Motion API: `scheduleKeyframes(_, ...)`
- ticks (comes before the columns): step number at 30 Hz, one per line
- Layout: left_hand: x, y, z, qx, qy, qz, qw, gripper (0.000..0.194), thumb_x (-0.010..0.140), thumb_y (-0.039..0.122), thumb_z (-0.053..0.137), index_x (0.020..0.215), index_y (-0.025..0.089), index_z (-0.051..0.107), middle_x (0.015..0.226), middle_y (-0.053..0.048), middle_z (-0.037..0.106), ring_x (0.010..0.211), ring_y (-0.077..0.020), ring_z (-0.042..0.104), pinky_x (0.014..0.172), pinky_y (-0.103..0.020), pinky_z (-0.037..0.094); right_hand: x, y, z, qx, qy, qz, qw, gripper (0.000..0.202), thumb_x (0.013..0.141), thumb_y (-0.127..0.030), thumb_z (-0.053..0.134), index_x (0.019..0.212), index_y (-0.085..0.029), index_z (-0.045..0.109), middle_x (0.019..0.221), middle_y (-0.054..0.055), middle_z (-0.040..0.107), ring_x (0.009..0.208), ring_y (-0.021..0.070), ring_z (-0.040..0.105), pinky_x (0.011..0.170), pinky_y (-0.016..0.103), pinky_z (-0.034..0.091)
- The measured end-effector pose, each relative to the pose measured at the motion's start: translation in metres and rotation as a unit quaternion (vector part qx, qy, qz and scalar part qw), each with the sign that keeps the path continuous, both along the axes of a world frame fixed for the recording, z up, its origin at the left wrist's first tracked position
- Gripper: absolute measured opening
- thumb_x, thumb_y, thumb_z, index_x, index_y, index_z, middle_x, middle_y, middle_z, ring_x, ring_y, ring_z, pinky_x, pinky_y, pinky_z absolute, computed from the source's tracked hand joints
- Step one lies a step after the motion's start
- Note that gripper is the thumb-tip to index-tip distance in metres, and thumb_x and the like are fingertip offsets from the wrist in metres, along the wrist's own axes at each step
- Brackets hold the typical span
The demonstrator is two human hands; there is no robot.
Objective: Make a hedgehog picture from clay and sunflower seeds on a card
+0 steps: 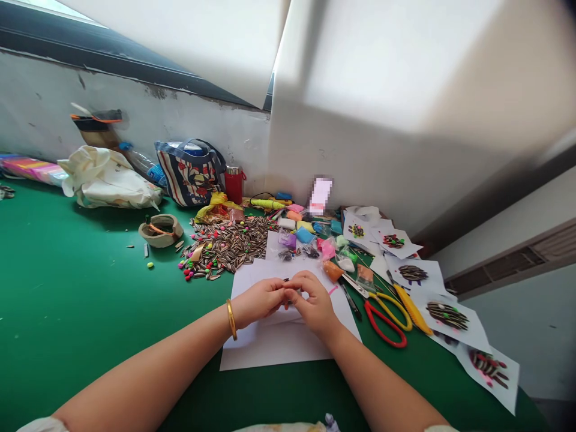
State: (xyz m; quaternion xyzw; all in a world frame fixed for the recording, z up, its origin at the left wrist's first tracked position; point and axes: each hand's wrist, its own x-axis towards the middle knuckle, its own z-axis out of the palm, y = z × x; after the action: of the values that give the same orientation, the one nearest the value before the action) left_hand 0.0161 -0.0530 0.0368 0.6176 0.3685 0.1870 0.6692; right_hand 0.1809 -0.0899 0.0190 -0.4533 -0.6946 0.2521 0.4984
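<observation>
My left hand (257, 302), with a gold bangle (231, 319) at the wrist, meets my right hand (315, 305) over white paper (288, 355). Both hands are closed, fingertips pinched together around something small. Only a dark speck of it shows, so I cannot make out what it is. Just beyond them lies a heap of striped sunflower seeds (245, 243) mixed with small coloured balls. Bags of coloured modelling clay (306, 234) lie behind the paper, and an orange lump (333, 271) sits near my right hand.
Scissors (387, 324) with red and yellow handles and a yellow utility knife (413, 310) lie at the right. Seed-decorated sheets (479, 327) line the right edge. A round bowl (161, 233), cloth bag (114, 186), striped tote (189, 174) and phone (321, 195) stand farther back.
</observation>
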Motion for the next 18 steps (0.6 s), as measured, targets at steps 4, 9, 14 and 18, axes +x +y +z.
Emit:
scheduleKeyframes(4,-0.002,0.002,-0.002,-0.032,0.002,0.017,0.999,0.040,0.081,0.056,0.055,0.075,0.017,0.052,0.057,0.005,0.047,0.040,-0.0052,0.029,0.038,-0.021,0.017,0.003,-0.006,0.011,0.026,0.017,-0.011,0.999,0.017,0.090,-0.032,0.058,0.082,-0.022,0.069,0.085,0.004,0.055,0.082,0.0172,0.057,0.076,0.032,0.049)
scheduleKeyframes(9,-0.007,0.010,-0.003,-0.082,-0.041,0.100,0.991,0.033,0.083,0.049,0.053,0.075,0.017,0.048,0.056,0.007,0.042,0.038,-0.0031,0.024,0.038,-0.019,0.012,0.014,-0.013,0.025,-0.089,0.055,0.231,0.967,0.022,0.086,-0.038,0.064,0.075,-0.020,0.069,0.080,0.004,0.059,0.079,0.0165,0.059,0.078,0.031,0.049)
scheduleKeyframes(14,-0.010,0.013,0.000,-0.103,-0.084,0.126,0.983,0.033,0.083,0.049,0.054,0.075,0.017,0.047,0.059,0.007,0.042,0.037,-0.0015,0.024,0.038,-0.019,0.011,0.024,-0.010,0.027,-0.238,0.048,0.549,0.800,0.040,0.084,-0.055,0.060,0.077,-0.018,0.072,0.086,0.009,0.070,0.080,0.0204,0.067,0.073,0.030,0.052)
scheduleKeyframes(18,-0.008,0.009,0.001,-0.091,-0.076,0.117,0.986,0.034,0.083,0.050,0.054,0.075,0.018,0.047,0.058,0.007,0.042,0.038,-0.0026,0.024,0.038,-0.019,0.011,0.034,-0.006,0.018,-0.218,0.108,0.383,0.891,0.040,0.083,-0.049,0.064,0.058,-0.018,0.063,0.098,0.009,0.070,0.082,0.0189,0.065,0.071,0.030,0.051)
